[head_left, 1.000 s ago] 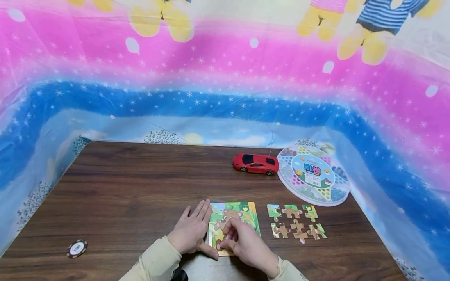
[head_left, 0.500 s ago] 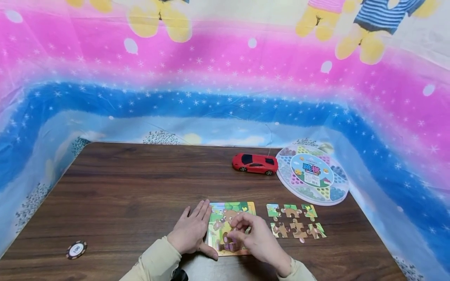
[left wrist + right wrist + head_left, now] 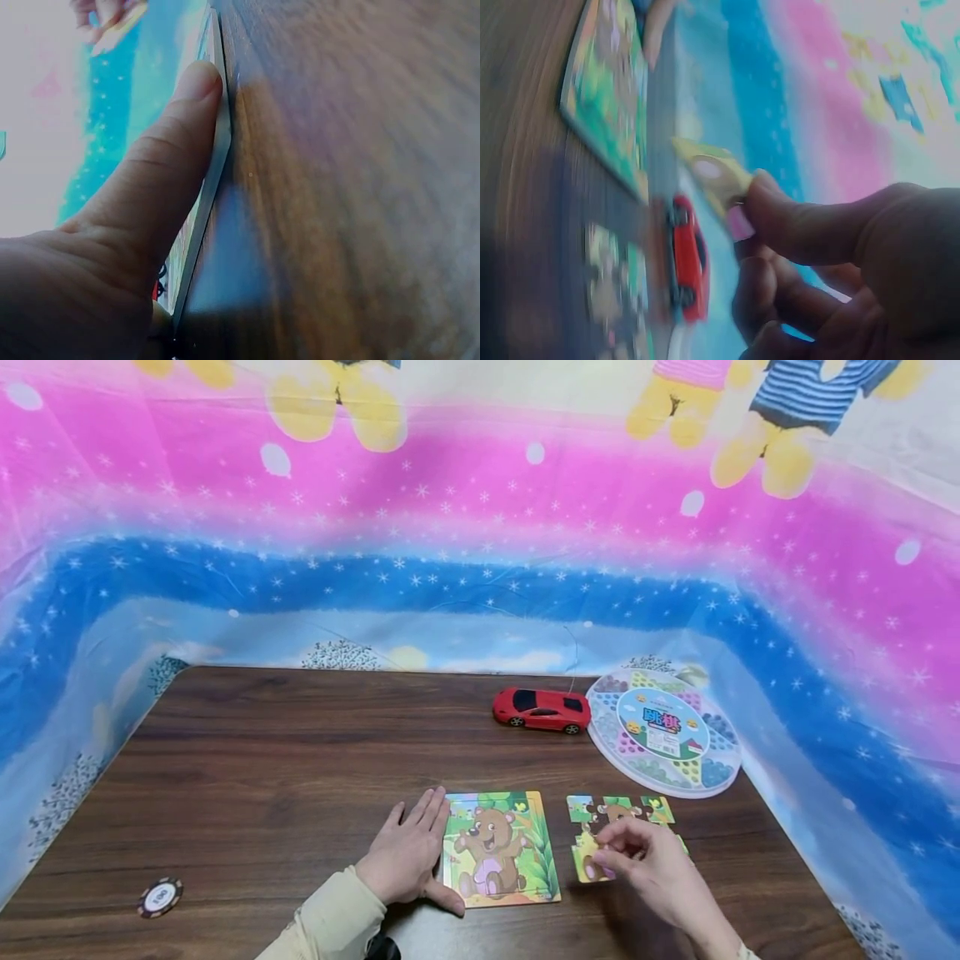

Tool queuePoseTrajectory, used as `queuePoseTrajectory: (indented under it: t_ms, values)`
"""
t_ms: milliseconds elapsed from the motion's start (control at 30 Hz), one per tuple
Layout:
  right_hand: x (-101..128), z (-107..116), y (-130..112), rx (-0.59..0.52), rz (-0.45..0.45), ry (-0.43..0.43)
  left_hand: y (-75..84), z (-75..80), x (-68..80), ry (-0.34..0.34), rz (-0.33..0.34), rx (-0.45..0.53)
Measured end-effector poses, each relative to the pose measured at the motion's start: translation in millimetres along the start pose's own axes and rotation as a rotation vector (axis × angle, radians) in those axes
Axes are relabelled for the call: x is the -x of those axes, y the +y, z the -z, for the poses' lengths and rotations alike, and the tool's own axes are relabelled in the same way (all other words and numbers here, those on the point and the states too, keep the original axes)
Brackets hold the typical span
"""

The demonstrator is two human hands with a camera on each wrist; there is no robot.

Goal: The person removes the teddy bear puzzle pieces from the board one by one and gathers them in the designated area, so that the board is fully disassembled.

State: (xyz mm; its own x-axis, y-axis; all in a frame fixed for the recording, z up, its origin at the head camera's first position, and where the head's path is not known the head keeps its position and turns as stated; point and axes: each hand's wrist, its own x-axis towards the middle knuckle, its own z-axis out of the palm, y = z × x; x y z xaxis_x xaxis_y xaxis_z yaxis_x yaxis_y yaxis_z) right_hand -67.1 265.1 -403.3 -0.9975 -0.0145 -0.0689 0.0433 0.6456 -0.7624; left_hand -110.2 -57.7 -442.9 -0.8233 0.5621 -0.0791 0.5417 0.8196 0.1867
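Observation:
My left hand (image 3: pixel 408 853) lies with straight fingers along the left edge of the bear puzzle board (image 3: pixel 540 852), its thumb touching the near left corner; in the left wrist view the thumb (image 3: pixel 161 161) presses on the board's edge. Between thumb and fingers, my right hand (image 3: pixel 660 868) pinches a yellow jigsaw piece (image 3: pixel 592 862) with brown and pink patches. The right wrist view shows that jigsaw piece (image 3: pixel 716 176) raised off the table and tilted. Beneath and behind the right hand, loose jigsaw pieces (image 3: pixel 579 808) lie on the table, some partly hidden.
A red toy car (image 3: pixel 542 710) stands behind the board, touching or nearly touching a round Chinese checkers box (image 3: pixel 686 772) at the back right. One poker chip (image 3: pixel 161 897) lies at the left of the wooden table (image 3: pixel 300 760). Printed cloth (image 3: pixel 465 577) hangs around the back and sides.
My right hand has lifted the jigsaw piece off the board and carried it right, over the loose pieces. The whole bear picture now shows. My left hand stays in place.

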Motion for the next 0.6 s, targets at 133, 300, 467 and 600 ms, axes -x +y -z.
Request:
queuePoseTrajectory:
  t_ms: [133,300,467,600]
  values:
    - [3.9,9.7,17.4,0.057,-0.074,-0.014,0.0,-0.9,0.6,0.010,-0.001,0.001]
    - [5.8,6.1,32.6,0.066,-0.114,-0.049,-0.3,-1.5,1.3,0.017,-0.003,0.012]
    - [4.3,-2.3,38.2,0.064,-0.138,-0.041,-0.1,-1.4,0.0,0.006,0.007,0.017]
    - [3.1,-6.6,39.0,0.101,-0.148,-0.021,-0.3,-2.8,-0.6,0.008,0.010,0.016]
